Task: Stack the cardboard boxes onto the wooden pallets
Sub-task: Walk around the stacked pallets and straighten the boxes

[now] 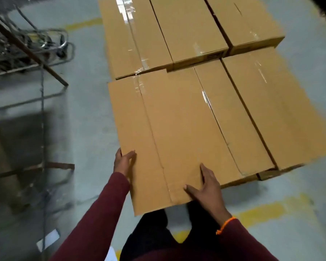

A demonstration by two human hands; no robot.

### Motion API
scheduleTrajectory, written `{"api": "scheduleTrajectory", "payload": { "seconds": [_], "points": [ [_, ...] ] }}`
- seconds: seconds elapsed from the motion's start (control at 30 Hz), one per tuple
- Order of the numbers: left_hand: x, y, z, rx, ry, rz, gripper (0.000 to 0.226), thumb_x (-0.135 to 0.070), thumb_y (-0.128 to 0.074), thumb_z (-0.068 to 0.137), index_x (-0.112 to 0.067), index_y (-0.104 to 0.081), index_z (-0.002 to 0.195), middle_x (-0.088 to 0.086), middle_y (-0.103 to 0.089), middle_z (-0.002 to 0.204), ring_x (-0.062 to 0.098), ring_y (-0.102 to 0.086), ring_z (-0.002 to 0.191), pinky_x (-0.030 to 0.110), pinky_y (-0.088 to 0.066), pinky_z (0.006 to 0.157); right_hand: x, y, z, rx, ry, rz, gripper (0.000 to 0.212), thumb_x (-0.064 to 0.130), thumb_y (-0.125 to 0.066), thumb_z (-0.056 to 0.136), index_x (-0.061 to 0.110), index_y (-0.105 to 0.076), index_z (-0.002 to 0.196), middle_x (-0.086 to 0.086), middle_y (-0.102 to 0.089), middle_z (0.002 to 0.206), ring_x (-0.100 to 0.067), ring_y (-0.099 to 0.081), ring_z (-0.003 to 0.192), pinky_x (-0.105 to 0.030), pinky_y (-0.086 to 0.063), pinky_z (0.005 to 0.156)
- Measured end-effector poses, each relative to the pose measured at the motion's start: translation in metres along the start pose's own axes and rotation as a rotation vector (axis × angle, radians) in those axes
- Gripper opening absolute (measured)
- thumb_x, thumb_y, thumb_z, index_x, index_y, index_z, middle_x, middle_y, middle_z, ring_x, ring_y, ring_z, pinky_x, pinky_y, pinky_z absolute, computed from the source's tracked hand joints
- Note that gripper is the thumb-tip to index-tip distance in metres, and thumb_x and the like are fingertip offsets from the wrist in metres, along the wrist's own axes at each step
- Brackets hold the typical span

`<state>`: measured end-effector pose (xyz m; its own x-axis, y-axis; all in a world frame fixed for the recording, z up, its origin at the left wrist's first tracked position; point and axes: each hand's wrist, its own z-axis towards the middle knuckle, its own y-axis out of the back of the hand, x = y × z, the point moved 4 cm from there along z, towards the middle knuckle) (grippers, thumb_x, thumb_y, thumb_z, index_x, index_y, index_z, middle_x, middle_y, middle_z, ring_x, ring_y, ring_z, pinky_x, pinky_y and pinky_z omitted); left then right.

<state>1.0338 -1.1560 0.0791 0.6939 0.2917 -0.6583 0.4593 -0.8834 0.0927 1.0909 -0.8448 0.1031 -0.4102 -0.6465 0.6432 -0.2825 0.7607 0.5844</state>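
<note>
I hold a long brown cardboard box (154, 140), taped along its middle seam, at the near left of the stack. Its near end sticks out over my legs. My left hand (123, 163) grips its left edge, thumb on top. My right hand (205, 187) holds the near right corner, thumb spread on the top face and fingers along the right side. Two more boxes (271, 110) lie alongside on the right. A further row of three boxes (188, 29) sits behind. The pallet is hidden under the boxes.
A rusty metal frame (43, 102) with tangled cables stands on the left, close to the stack. Yellow floor lines (263, 210) run across the grey concrete near my feet. A white slip of paper (48, 240) lies on the floor at the lower left.
</note>
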Motion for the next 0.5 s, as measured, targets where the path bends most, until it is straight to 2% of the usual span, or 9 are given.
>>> {"api": "scheduleTrajectory", "payload": {
  "seconds": [0.1,0.2,0.27,0.33,0.4,0.5],
  "points": [
    [-0.001,0.001,0.000,0.051,-0.016,0.001,0.062,-0.021,-0.074,0.081,-0.022,-0.052,0.139,0.001,-0.069,0.126,0.025,-0.065,0.115,0.051,-0.049,0.107,0.005,-0.002,0.000,0.060,0.027,-0.089,0.116,0.037,-0.089,0.074,0.007,-0.018,0.161,-0.009,-0.032,0.158,-0.023,-0.034,0.146,-0.019,-0.022,0.115],
    [-0.003,-0.004,-0.002,0.080,-0.027,0.041,0.071,-0.020,-0.078,0.081,-0.023,-0.044,0.143,0.001,-0.066,0.128,0.026,-0.063,0.116,0.051,-0.049,0.107,0.011,-0.003,-0.003,0.181,0.088,-0.222,0.132,0.044,-0.088,0.074,0.011,0.005,0.162,-0.013,-0.008,0.168,-0.026,-0.013,0.154,-0.028,-0.015,0.122],
    [-0.003,-0.005,-0.001,0.074,-0.029,0.071,0.079,-0.020,-0.079,0.082,-0.023,-0.036,0.148,0.003,-0.061,0.133,0.028,-0.060,0.120,0.050,-0.047,0.108,0.011,-0.005,-0.006,0.278,0.122,-0.390,0.144,0.049,-0.089,0.069,0.020,0.019,0.159,-0.016,0.013,0.168,-0.032,-0.002,0.156,-0.038,-0.017,0.124],
    [-0.003,-0.008,-0.002,0.055,-0.041,0.093,0.090,-0.021,-0.081,0.080,-0.022,-0.028,0.153,0.005,-0.055,0.142,0.031,-0.055,0.127,0.049,-0.044,0.111,0.007,-0.007,-0.008,0.331,0.159,-0.581,0.151,0.052,-0.090,0.065,0.029,0.028,0.156,-0.021,0.028,0.163,-0.039,0.001,0.155,-0.045,-0.024,0.123],
    [-0.004,-0.013,-0.004,0.022,-0.057,0.109,0.096,-0.020,-0.081,0.082,-0.021,-0.020,0.157,0.007,-0.047,0.149,0.033,-0.049,0.133,0.048,-0.040,0.113,0.004,-0.003,-0.007,0.305,0.205,-0.702,0.144,0.044,-0.089,0.071,0.034,0.027,0.156,-0.024,0.027,0.163,-0.041,-0.006,0.154,-0.046,-0.029,0.121],
    [-0.003,-0.018,0.000,-0.022,-0.064,0.135,0.098,-0.018,-0.080,0.084,-0.020,-0.016,0.159,0.009,-0.042,0.153,0.035,-0.045,0.137,0.045,-0.037,0.114,0.001,0.007,-0.003,0.249,0.215,-0.646,0.125,0.024,-0.081,0.083,0.041,0.019,0.157,-0.018,0.015,0.168,-0.036,-0.011,0.155,-0.039,-0.029,0.120]
  ]
}}
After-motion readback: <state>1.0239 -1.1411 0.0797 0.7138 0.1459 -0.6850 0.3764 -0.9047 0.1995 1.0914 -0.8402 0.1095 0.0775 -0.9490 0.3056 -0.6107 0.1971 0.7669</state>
